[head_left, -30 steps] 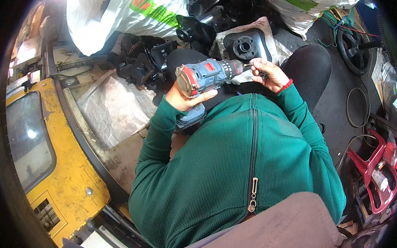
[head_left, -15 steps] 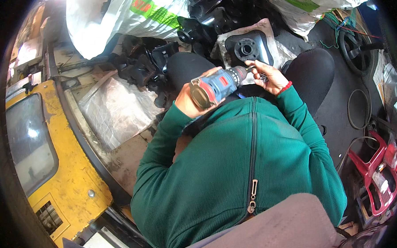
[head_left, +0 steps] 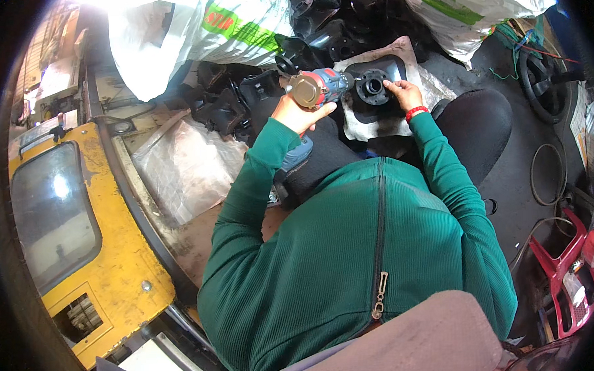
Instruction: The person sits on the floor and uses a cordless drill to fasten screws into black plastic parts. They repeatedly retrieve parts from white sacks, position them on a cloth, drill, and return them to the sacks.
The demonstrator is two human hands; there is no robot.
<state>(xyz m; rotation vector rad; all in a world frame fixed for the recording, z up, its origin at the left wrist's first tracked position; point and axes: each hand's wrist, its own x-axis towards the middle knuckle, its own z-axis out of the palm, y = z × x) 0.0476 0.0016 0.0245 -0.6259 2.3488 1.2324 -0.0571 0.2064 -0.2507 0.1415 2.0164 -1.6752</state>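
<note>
My left hand (head_left: 298,116) is wrapped round the grip of a blue and red cordless drill (head_left: 328,83). The drill lies level, and its front end points right, at the left edge of a black round flanged hub (head_left: 373,88). Whether its bit touches the hub is too small to tell. My right hand (head_left: 405,95), with a red bracelet at the wrist, pinches the hub's right edge with its fingertips. Under the hub is a black rounded plate-like part (head_left: 367,113), which rests on a pale cloth (head_left: 402,50) between my knees.
Several black moulded parts (head_left: 217,109) are heaped ahead and left. White and green sacks (head_left: 244,28) stand behind them. A yellow machine panel (head_left: 124,259) is on my left, beside a clear plastic sheet (head_left: 183,164). A black wheel (head_left: 544,85) and a red frame (head_left: 569,266) lie right.
My left hand has carried the drill forward and left, up to the hub. My right hand has left the drill's front end and moved forward onto the hub's edge.
</note>
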